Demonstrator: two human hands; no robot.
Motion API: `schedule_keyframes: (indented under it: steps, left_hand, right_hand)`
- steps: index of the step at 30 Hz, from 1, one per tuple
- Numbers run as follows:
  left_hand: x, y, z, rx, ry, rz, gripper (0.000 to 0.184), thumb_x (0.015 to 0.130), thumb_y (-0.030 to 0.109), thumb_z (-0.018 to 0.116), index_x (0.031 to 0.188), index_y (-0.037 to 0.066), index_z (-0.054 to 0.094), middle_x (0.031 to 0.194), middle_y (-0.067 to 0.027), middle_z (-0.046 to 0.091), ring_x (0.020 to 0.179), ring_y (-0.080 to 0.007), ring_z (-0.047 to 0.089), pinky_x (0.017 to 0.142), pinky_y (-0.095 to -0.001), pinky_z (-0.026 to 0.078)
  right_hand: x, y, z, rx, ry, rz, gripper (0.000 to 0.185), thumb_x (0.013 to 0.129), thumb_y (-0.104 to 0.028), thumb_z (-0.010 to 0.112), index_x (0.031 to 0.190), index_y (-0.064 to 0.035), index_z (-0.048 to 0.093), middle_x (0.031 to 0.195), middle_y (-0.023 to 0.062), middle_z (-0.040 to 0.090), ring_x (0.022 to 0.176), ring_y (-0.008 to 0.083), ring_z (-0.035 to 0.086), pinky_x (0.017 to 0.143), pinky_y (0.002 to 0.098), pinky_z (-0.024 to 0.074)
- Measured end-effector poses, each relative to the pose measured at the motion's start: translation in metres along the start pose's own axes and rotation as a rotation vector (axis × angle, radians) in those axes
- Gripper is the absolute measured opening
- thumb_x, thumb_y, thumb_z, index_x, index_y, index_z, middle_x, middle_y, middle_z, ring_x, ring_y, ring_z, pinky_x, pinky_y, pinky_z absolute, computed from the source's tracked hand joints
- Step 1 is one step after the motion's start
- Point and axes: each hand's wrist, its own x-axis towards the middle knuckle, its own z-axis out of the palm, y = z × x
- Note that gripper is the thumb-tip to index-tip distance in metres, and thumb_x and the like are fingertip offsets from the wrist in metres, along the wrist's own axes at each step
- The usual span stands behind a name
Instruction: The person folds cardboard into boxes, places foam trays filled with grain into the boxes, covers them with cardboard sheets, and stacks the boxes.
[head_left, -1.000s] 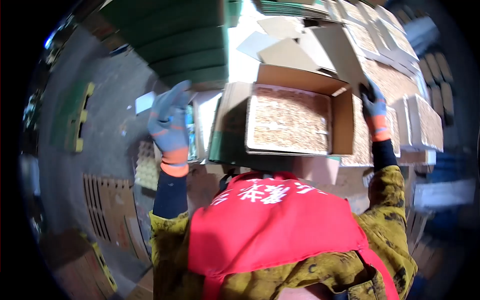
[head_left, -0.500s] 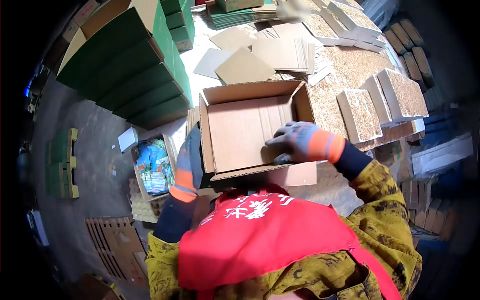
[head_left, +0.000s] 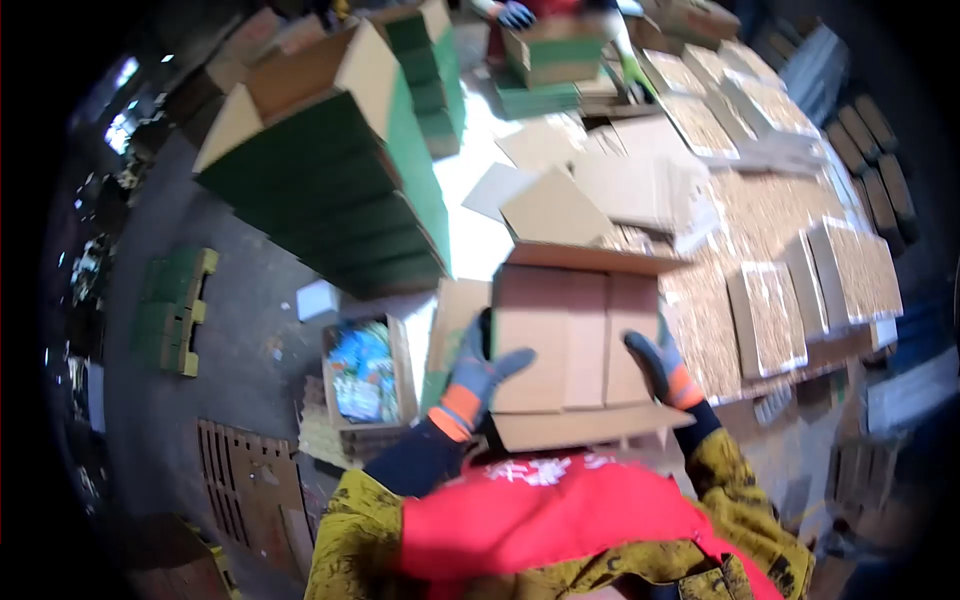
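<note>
A cardboard box [head_left: 582,335] is in front of my chest, its side flaps lying flat across the opening and its far and near flaps sticking outward. My left hand [head_left: 487,368], in a grey and orange glove, clasps the box's left side with the thumb over the flap. On the opposite side my right hand [head_left: 660,362] presses against the box, thumb on top and fingers partly hidden. Just beyond the box lie loose cardboard sheets [head_left: 555,208]. What is inside the box is hidden.
Stacked green cartons [head_left: 320,190] rise at the left. A box of blue packets [head_left: 365,375] stands below them. White-edged trays of brown grainy material [head_left: 768,318] are at the right. Across the table, a co-worker's gloved hand [head_left: 514,15] is near a green carton [head_left: 556,55].
The box's opening is now covered by side flaps. My right hand has left the inside and moved to the right side. The view has shifted, showing a co-worker at the far side.
</note>
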Motion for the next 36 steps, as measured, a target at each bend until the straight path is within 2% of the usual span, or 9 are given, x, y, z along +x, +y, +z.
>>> schedule_keyframes:
  steps: [6, 10, 17, 23, 26, 27, 30, 35, 36]
  left_hand:
    - [0.050, 0.082, -0.066, -0.287, 0.175, 0.712, 0.059, 0.092, 0.006, 0.051, 0.145, 0.005, 0.025, 0.146, -0.0099, 0.031, 0.131, -0.0183, 0.035, 0.101, -0.0279, 0.036]
    - [0.075, 0.132, -0.221, -0.105, 0.876, 0.936, 0.047, 0.097, 0.024, 0.046, 0.139, 0.005, 0.034, 0.140, -0.0084, 0.037, 0.127, -0.0176, 0.036, 0.105, -0.0312, 0.034]
    - [0.143, 0.139, -0.344, -0.305, 0.431, 0.586, 0.050, 0.098, 0.033, 0.042, 0.135, 0.000, 0.042, 0.136, -0.0129, 0.047, 0.127, -0.0210, 0.040, 0.106, -0.0309, 0.030]
    - [0.155, 0.116, -0.318, 0.198, 0.862, 0.626, 0.043, 0.098, 0.024, 0.043, 0.134, 0.000, 0.041, 0.132, -0.0192, 0.049, 0.122, -0.0305, 0.045, 0.101, -0.0330, 0.036]
    - [0.154, 0.114, -0.309, 0.319, 0.962, 0.546, 0.041, 0.098, 0.020, 0.044, 0.133, 0.000, 0.041, 0.130, -0.0224, 0.050, 0.119, -0.0352, 0.048, 0.099, -0.0341, 0.039]
    - [0.199, 0.075, -0.329, 0.142, 0.914, 0.741, 0.040, 0.098, 0.021, 0.043, 0.131, 0.000, 0.043, 0.125, -0.0239, 0.053, 0.115, -0.0387, 0.050, 0.096, -0.0363, 0.041]
    - [0.145, 0.120, -0.305, 0.353, 0.954, 0.627, 0.040, 0.098, 0.020, 0.044, 0.132, 0.000, 0.042, 0.125, -0.0225, 0.054, 0.116, -0.0374, 0.050, 0.097, -0.0355, 0.040]
    - [0.110, 0.098, -0.269, -0.287, 0.801, 0.989, 0.054, 0.092, 0.005, 0.049, 0.142, 0.006, 0.029, 0.147, -0.0097, 0.028, 0.133, -0.0243, 0.032, 0.110, -0.0360, 0.027]
    - [0.087, 0.076, -0.255, 0.374, 1.070, 0.942, 0.060, 0.088, -0.004, 0.049, 0.142, 0.005, 0.026, 0.147, -0.0121, 0.027, 0.134, -0.0257, 0.029, 0.111, -0.0346, 0.025]
  right_hand:
    - [0.039, -0.084, 0.036, 0.696, -0.082, -0.055, 0.054, 0.090, -0.027, 0.056, 0.136, -0.0059, 0.038, 0.126, 0.0091, 0.052, 0.114, 0.0217, 0.052, 0.096, 0.0378, 0.0446]
    - [0.131, -0.160, 0.086, 0.621, 0.017, -0.334, 0.044, 0.092, -0.034, 0.051, 0.127, -0.0069, 0.049, 0.123, 0.0067, 0.055, 0.111, 0.0204, 0.053, 0.091, 0.0361, 0.0465]
    - [0.194, -0.278, 0.268, 0.183, -0.339, -0.145, 0.043, 0.093, -0.038, 0.048, 0.122, -0.0077, 0.053, 0.123, 0.0049, 0.055, 0.110, 0.0198, 0.053, 0.087, 0.0349, 0.0472]
    - [0.239, -0.237, 0.345, -0.133, -0.441, -0.074, 0.037, 0.096, -0.028, 0.044, 0.125, -0.0046, 0.050, 0.124, 0.0062, 0.055, 0.107, 0.0173, 0.055, 0.087, 0.0314, 0.0470]
    - [0.240, -0.236, 0.344, 0.185, -0.512, 0.111, 0.036, 0.096, -0.014, 0.045, 0.130, -0.0023, 0.043, 0.124, 0.0066, 0.054, 0.105, 0.0126, 0.054, 0.088, 0.0274, 0.0462]
    - [0.254, -0.223, 0.333, -0.007, -0.681, -0.165, 0.040, 0.095, -0.013, 0.048, 0.133, -0.0033, 0.040, 0.126, 0.0070, 0.052, 0.107, 0.0126, 0.053, 0.087, 0.0275, 0.0466]
    - [0.219, -0.226, 0.337, -0.082, -0.505, -0.161, 0.055, 0.093, -0.050, 0.044, 0.134, -0.0135, 0.042, 0.131, 0.0041, 0.050, 0.118, 0.0212, 0.049, 0.093, 0.0370, 0.0427]
    - [0.171, -0.125, 0.215, -0.128, -0.356, -0.301, 0.050, 0.095, -0.024, 0.052, 0.138, -0.0031, 0.038, 0.137, 0.0111, 0.042, 0.120, 0.0195, 0.047, 0.097, 0.0296, 0.0407]
    - [0.156, -0.095, 0.175, -0.190, -0.189, -0.237, 0.050, 0.093, -0.019, 0.055, 0.136, 0.0002, 0.039, 0.134, 0.0135, 0.045, 0.120, 0.0199, 0.046, 0.099, 0.0294, 0.0390]
